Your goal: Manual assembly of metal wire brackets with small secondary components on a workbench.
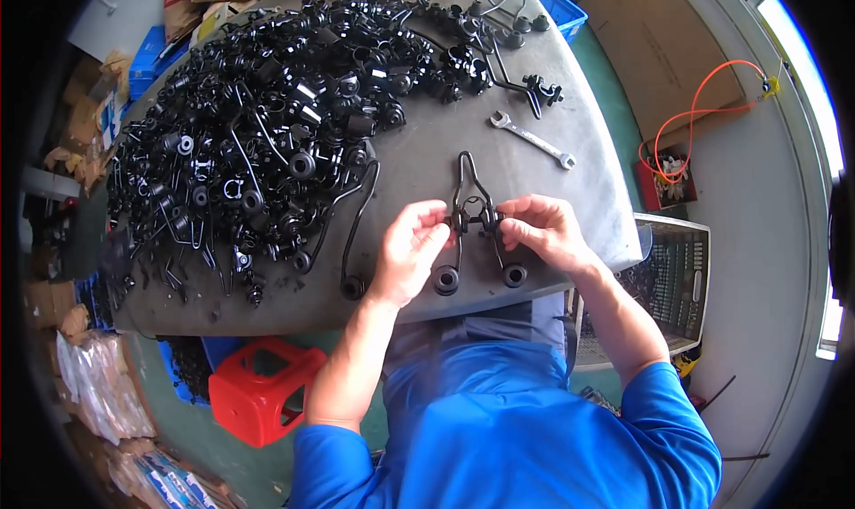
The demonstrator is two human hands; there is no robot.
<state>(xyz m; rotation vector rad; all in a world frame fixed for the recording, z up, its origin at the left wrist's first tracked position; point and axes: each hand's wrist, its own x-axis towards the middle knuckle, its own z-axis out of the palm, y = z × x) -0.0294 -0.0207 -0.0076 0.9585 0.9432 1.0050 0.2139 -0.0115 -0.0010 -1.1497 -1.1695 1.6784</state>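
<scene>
left hand (411, 249): pinching black bracket (460, 221) at left | right hand (543, 233): pinching it at right | wrench (533, 140): lying beyond

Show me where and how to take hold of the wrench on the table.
Pinch the wrench mid-shank, probably from above and the near side: it lies flat on the table, its straight, slim shank uncovered between two wider ends.

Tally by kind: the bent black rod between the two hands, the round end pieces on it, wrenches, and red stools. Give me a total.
Bent black rod: 1
Round black end pieces on it, left and right: 2
Wrench: 1
Red stool: 1
Total: 5
</scene>
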